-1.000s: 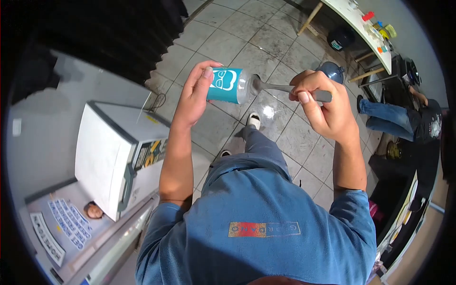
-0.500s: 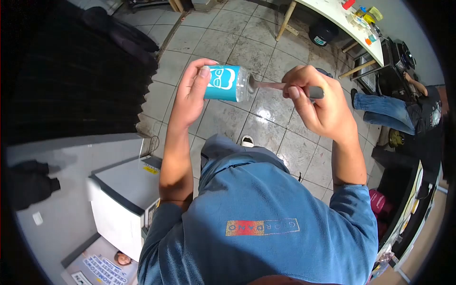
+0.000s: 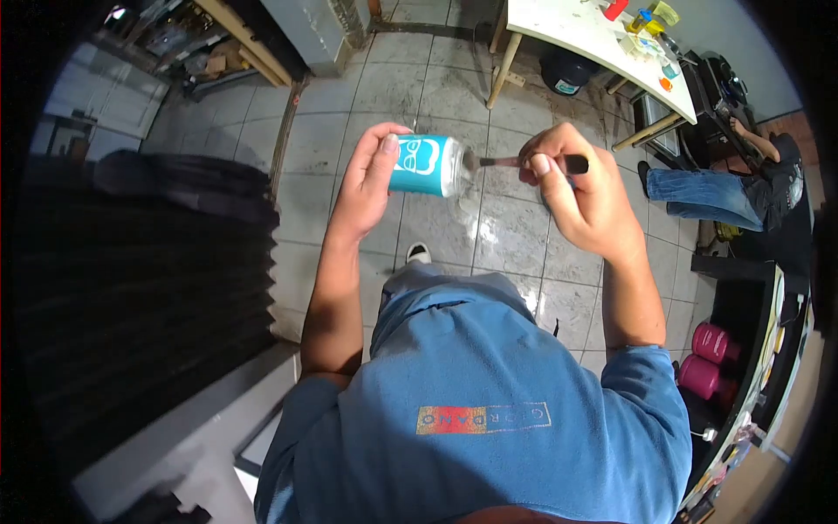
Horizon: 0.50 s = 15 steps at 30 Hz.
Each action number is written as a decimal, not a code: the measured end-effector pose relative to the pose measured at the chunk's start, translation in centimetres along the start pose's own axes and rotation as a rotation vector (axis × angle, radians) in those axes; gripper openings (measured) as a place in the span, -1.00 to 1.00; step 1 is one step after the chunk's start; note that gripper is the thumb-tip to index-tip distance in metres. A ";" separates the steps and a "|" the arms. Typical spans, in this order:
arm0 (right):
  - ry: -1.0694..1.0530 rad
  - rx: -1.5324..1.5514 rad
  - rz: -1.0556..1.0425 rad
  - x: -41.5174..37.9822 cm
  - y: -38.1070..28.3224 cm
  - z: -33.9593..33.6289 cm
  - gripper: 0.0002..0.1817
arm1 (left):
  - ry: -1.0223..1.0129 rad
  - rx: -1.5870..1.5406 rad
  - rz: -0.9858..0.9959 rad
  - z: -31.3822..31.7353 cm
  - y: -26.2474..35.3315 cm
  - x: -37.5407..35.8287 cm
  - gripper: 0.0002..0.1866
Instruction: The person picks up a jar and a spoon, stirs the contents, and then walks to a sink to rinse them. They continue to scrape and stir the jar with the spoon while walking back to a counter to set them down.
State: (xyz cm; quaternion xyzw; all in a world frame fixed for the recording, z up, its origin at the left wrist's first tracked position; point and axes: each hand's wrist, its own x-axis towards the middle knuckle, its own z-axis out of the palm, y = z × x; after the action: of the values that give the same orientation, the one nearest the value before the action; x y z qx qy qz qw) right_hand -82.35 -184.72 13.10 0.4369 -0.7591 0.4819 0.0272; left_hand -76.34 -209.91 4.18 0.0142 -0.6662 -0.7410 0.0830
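Teal-labelled jar (image 3: 426, 166) gripped in L hand (image 3: 370, 181), spoon (image 3: 501, 162) gripped in R hand (image 3: 583, 194), tip at jar's mouth

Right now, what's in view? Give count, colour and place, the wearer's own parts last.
Jar: 1, clear with teal label, sideways in left hand
Spoon: 1, metallic grey, at jar's mouth
Table: 1, whitish, top right
Container: 1, red, on table, beside small items hard to identify
Round vessel: 1, black, beneath table
Co-worker: 1, black top, blue jeans, far right
Tubs: 2, pink, lower right
Pleated curtain: 1, black, left
Floor tiles: many, grey, centre
T-shirt: 1, blue, bottom centre
Shoe: 1 visible, whitish, near centre
Left hand: 1, bare, holding jar
Right hand: 1, bare, gripping spoon
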 end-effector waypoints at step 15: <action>0.071 -0.014 0.106 20.9 13.4 3.0 -0.93 | -0.056 0.066 -0.055 -9.9 -1.8 25.2 -0.68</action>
State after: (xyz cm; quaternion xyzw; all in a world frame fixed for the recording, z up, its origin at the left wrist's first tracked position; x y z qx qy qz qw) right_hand -103.40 -198.23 11.71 0.3784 -0.7832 0.4924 0.0314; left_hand -100.09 -223.06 3.52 0.0146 -0.6916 -0.7208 0.0434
